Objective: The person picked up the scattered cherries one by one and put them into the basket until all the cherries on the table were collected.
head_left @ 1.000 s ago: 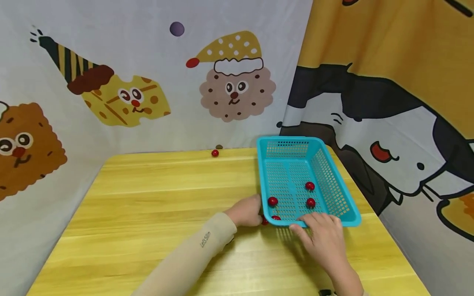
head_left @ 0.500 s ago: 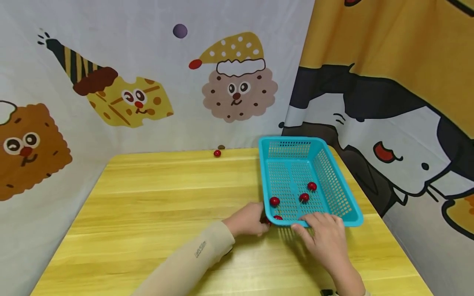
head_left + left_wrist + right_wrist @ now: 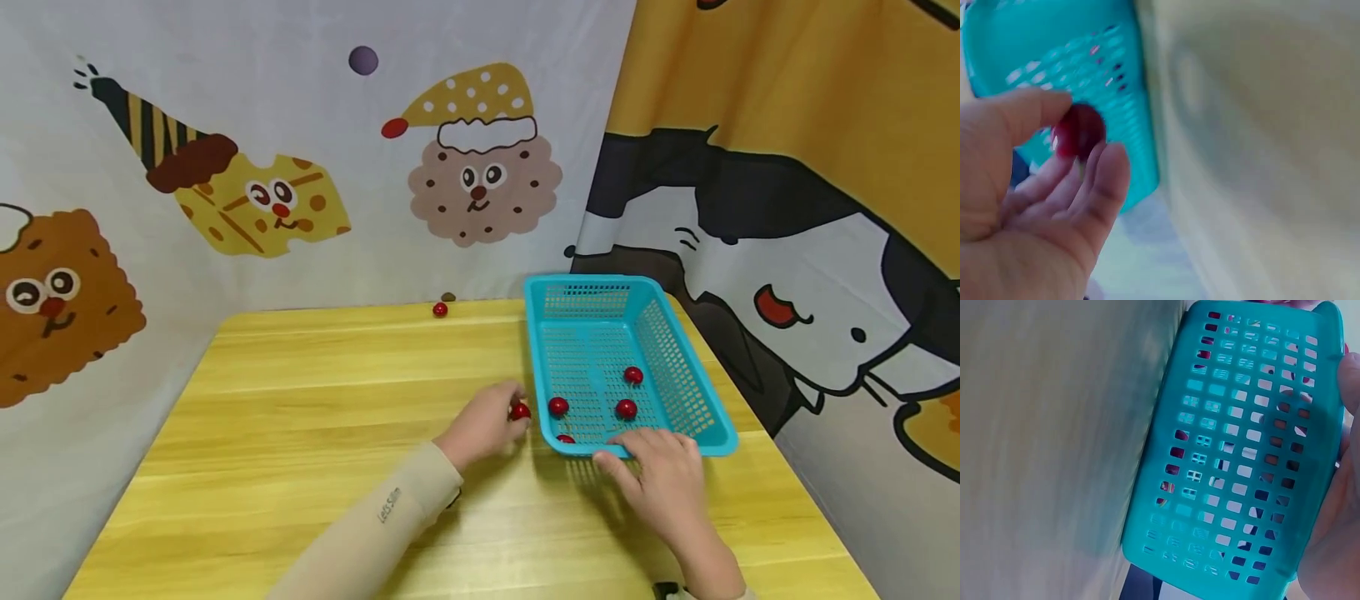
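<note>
Just left of the basket, my left hand pinches a red cherry between thumb and fingers, raised off the table. A turquoise plastic basket with perforated walls stands on the right of the table. Several cherries lie on its floor, one partly hidden by the near rim. My right hand grips that near rim, thumb outside and fingers over the edge. In the right wrist view, the hand shows at the basket's rim, its fingers mostly hidden.
A lone cherry lies at the table's back edge, by the wall cloth. The wooden table extends left of the basket. Printed cartoon cloths hang behind and along the right side.
My left hand has drawn up and slightly left from the basket's near-left corner, bringing a cherry with it. One cherry inside the basket has rolled a little. The right hand stays on the rim.
</note>
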`<state>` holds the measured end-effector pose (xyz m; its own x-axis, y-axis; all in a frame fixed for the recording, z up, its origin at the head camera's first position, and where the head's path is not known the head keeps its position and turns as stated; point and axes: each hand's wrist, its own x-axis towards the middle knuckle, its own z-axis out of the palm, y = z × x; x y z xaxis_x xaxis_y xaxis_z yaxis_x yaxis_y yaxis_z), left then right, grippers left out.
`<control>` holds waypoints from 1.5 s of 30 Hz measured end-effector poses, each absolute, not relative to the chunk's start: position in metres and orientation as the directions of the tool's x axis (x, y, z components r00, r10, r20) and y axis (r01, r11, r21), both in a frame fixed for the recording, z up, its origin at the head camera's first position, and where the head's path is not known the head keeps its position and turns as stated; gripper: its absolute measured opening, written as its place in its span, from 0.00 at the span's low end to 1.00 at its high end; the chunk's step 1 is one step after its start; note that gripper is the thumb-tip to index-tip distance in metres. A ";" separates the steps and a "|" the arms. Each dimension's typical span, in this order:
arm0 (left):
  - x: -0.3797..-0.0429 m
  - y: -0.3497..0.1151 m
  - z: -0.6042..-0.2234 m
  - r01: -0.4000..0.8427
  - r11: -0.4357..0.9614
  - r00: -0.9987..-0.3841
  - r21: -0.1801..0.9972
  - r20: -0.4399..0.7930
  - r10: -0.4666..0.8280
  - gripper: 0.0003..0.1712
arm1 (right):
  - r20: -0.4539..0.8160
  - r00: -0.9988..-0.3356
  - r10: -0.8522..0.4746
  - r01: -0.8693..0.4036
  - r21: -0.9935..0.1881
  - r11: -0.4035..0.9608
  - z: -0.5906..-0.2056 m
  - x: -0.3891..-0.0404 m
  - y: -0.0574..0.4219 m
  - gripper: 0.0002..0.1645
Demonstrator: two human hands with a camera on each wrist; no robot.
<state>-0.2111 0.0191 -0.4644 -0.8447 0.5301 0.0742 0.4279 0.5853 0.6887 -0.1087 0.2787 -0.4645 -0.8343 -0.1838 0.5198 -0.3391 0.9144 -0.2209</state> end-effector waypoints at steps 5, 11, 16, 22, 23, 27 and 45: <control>-0.221 0.026 -0.432 0.434 0.514 -0.889 0.740 0.260 0.377 0.22 | 0.513 -0.846 -0.143 -0.293 -0.224 0.930 -0.460 -0.110 0.294 0.19; -0.212 0.061 -0.407 0.615 0.386 -0.770 0.688 0.417 0.483 0.22 | 0.493 -0.860 -0.130 -0.261 -0.207 0.943 -0.461 -0.110 0.301 0.22; -0.201 0.089 -0.416 0.764 0.499 -0.638 0.408 0.369 0.676 0.23 | 0.507 -0.849 -0.148 -0.282 -0.198 0.939 -0.467 -0.107 0.300 0.23; -0.220 0.074 -0.422 0.767 0.546 -0.641 0.337 0.445 0.626 0.23 | 0.559 -0.809 -0.183 -0.332 -0.177 0.926 -0.467 -0.110 0.301 0.22; -0.228 0.067 -0.422 0.745 0.574 -0.664 0.340 0.457 0.591 0.23 | 0.557 -0.809 -0.186 -0.334 -0.175 0.926 -0.466 -0.110 0.301 0.22; -0.273 0.026 -0.435 0.582 0.743 -0.796 0.332 0.417 0.438 0.28 | 0.540 -0.819 -0.194 -0.331 -0.168 0.929 -0.462 -0.107 0.300 0.24; -0.388 -0.067 -0.487 0.291 0.920 -0.954 0.263 0.002 0.301 0.37 | 0.528 -0.820 -0.221 -0.365 -0.186 0.912 -0.466 -0.100 0.277 0.26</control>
<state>-0.3876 -0.0669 -0.4871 -0.9537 0.3008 0.0020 0.2907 0.9199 0.2633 -0.0997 0.2766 -0.4657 -0.8199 -0.2205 0.5284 -0.3650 0.9123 -0.1856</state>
